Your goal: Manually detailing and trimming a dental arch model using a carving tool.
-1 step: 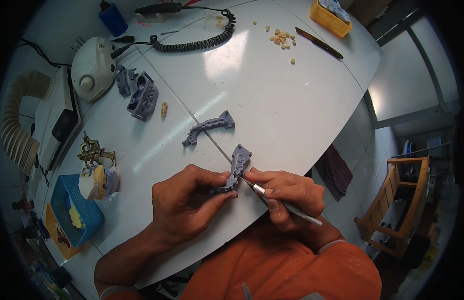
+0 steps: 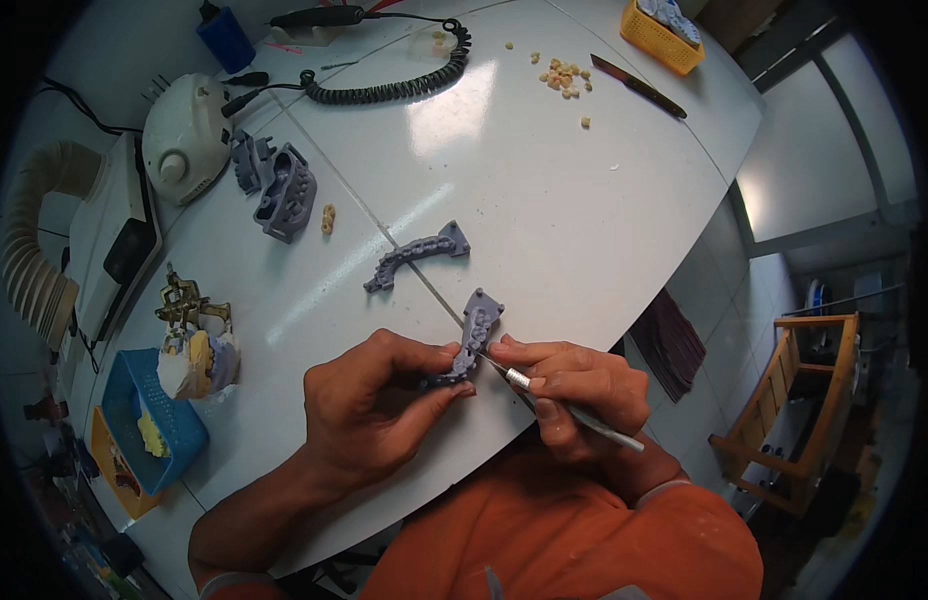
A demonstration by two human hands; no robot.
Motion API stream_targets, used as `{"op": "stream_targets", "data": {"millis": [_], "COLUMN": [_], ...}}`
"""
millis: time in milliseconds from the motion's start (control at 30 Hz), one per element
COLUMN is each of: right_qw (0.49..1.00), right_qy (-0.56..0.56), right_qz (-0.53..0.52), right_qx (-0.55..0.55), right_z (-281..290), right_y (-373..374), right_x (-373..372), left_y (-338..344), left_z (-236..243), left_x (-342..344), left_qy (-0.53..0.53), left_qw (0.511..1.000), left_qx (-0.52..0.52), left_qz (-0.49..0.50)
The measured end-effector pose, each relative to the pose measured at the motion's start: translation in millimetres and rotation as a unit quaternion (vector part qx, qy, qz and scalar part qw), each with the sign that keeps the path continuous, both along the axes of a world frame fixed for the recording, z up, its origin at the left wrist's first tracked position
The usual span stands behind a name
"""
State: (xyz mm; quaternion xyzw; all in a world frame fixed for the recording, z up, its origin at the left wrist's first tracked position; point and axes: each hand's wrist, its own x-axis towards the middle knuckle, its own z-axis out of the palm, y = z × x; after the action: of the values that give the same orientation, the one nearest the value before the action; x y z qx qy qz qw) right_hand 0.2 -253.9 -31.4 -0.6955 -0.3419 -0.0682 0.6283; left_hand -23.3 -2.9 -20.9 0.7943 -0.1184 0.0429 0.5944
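Seemingly unmoved: grey model (image 2: 477, 328) between left hand (image 2: 372, 396) and right hand (image 2: 596, 388)

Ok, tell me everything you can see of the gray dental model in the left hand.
The gray dental model looks like matte molded plastic: a curved arch with tooth-shaped bumps and a flared, pegged end pointing away from the person. Its nearer part bends left, pinched between the left hand's thumb and fingers. The slim metal tool's tip meets its right side, or nearly so.
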Motion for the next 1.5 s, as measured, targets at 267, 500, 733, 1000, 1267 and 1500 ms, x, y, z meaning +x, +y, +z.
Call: {"op": "stream_targets", "data": {"millis": [267,500,733,1000,1267,1500], "right_qw": [0.999,0.999,0.999,0.999,1.0,0.999], "right_qy": [-0.033,-0.038,-0.033,0.017,0.021,-0.024], "right_qz": [-0.006,-0.016,-0.02,-0.014,-0.01,-0.01], "right_qx": [-0.011,-0.023,-0.032,-0.037,0.015,-0.027], "right_z": [-2,-1,2,7,1,0], "right_y": [1,2,3,0,0,3], "right_x": [1,1,1,2,0,-1], "left_y": [0,0,1,1,0,0], "left_z": [3,2,1,1,0,0], "left_x": [1,1,1,1,0,0], "left_qy": [-0.002,0.0,-0.009,-0.005,0.007,-0.004], "left_qw": [1.0,1.0,1.0,1.0,1.0,1.0], "left_qx": [0.009,0.003,0.002,0.007,0.006,0.014], "left_qz": [-0.006,-0.005,-0.009,-0.01,0.0,-0.003]}}
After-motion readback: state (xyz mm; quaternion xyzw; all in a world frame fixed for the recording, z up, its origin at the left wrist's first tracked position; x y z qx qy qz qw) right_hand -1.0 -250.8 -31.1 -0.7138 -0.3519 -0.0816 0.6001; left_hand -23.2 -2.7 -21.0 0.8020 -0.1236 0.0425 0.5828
